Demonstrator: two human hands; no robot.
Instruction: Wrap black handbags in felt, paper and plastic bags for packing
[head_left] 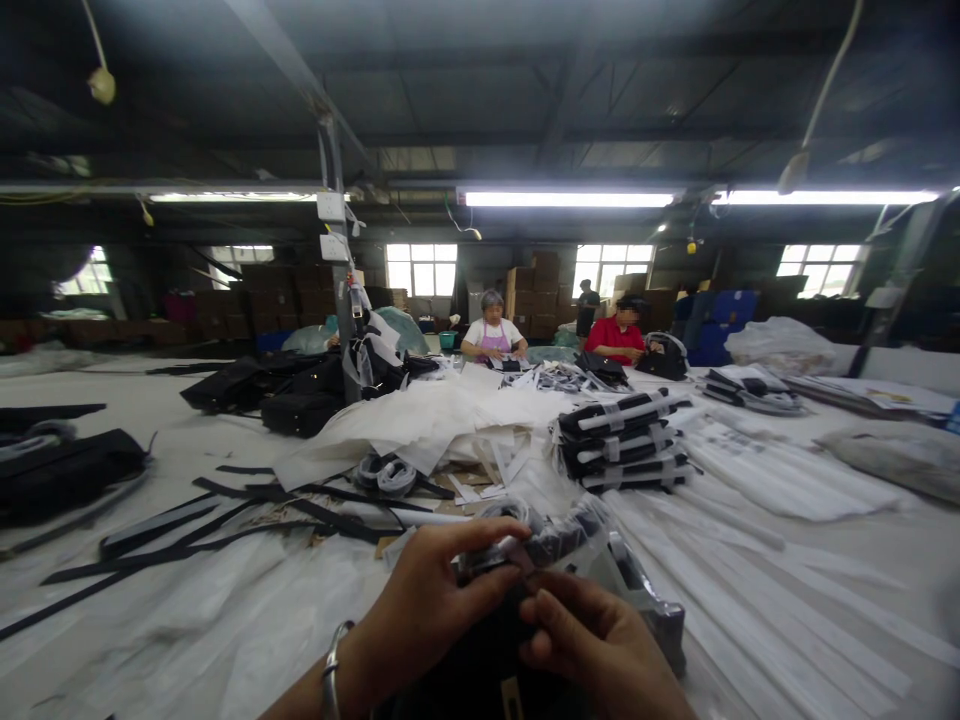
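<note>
A black bag [480,672] with a brass-coloured fitting [511,697] lies below my hands at the front edge of the view. My left hand [431,600], with a silver bangle at the wrist, pinches a small shiny piece [514,553] between thumb and forefinger above the bag. Close against it, my right hand [600,645] has its thumb and fingers pressed together at the same spot; what they grip is hidden. Just beyond my hands lies a grey, film-wrapped bundle [664,625].
Stacked black straps wrapped in white [626,440] stand ahead to the right. White sheets [450,405] are heaped in the middle, loose black strips [180,525] lie left, and black bags [300,395] sit by a metal post [341,290]. Several people work across the table.
</note>
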